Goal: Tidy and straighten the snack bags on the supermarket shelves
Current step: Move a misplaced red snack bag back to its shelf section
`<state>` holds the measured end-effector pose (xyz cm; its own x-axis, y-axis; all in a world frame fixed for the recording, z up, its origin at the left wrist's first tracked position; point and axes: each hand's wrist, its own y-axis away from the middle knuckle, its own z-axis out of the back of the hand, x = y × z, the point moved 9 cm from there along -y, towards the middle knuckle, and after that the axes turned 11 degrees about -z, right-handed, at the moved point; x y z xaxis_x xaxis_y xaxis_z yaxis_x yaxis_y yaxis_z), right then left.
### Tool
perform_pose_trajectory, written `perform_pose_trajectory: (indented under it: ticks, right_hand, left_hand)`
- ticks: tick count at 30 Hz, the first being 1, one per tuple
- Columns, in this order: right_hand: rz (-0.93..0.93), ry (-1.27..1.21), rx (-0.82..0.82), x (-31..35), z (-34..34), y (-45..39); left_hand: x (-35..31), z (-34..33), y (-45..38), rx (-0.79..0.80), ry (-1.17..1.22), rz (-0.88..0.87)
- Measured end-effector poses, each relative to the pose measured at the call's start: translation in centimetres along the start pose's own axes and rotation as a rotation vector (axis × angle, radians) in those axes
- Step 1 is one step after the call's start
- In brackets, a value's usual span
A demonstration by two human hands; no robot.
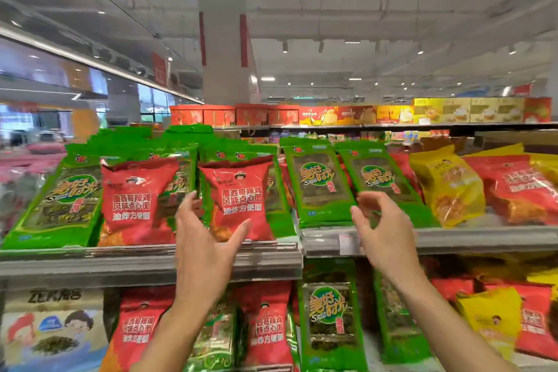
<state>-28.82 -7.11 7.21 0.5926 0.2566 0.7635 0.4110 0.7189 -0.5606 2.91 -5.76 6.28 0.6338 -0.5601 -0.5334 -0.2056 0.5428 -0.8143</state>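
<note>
We reach both arms up toward the top shelf (151, 263), whose grey front rail runs across the middle of the frame. Our left hand (208, 238), at centre frame, has its fingers spread and relaxed; the thumb lies against the lower right edge of a red snack bag (238, 196) and the fingertips rise beside its left edge, so the hand cups the bag loosely from below rather than clamping it. That bag is puffy, bright red with white Chinese lettering and a small cartoon face near its crimped top, and it leans back, tilted a little to the right, against green packs behind it. A second red bag (139, 199) of the same design stands just left of it, also leaning back.

Our right hand (383, 226), right of centre, hovers in front of a flat green seaweed pack (380, 187), fingers loosely curled and apart, holding nothing; we cannot tell whether the fingertips touch the pack. Another green seaweed pack (320, 184) lies just left of it. At the right of the frame sit a yellow bag (447, 187) and more red bags (513, 187). The picture is slightly blurred.
</note>
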Motion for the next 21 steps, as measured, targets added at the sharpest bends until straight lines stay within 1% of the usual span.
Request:
perform_pose_trajectory:
  ticks: [1,4,5,7,9,12,14,18,21]
  right_hand:
    - [0.011,0.031,0.043,0.1,-0.7,-1.7]
    - [-0.032,0.186,0.255,0.3,-3.5,-4.8]
    - [-0.044,0.219,0.296,-0.1,-4.5,-5.6]
    - [-0.065,0.255,0.345,-1.0,-5.8,-6.5]
    - [-0.091,0.287,0.378,-1.4,-6.6,-7.5]
    - [-0.208,0.374,0.444,-2.8,-7.7,-8.5]
    - [-0.275,0.405,0.498,-3.6,-8.1,-8.8]
    - [-0.371,0.287,0.538,-3.8,-8.5,-8.8]
    - [-0.386,0.107,0.549,-3.5,-8.8,-8.4]
  left_hand:
    - [0.4,-0.8,-0.8,0.022,0.005,0.042]
    - [1.6,-2.9,-2.7,0.147,0.025,0.177]
    - [2.3,-3.7,-3.0,0.186,0.06,0.207]
    - [3.4,-5.1,-3.2,0.258,0.125,0.236]
    - [3.9,-5.5,-3.6,0.278,0.131,0.239]
    - [4.9,-5.7,-4.1,0.293,0.212,0.338]
    - [5.5,-6.0,-4.5,0.331,0.255,0.389]
    - [6.0,-6.4,-4.4,0.423,0.308,0.435]
    - [6.0,-6.4,-4.4,0.394,0.359,0.435]
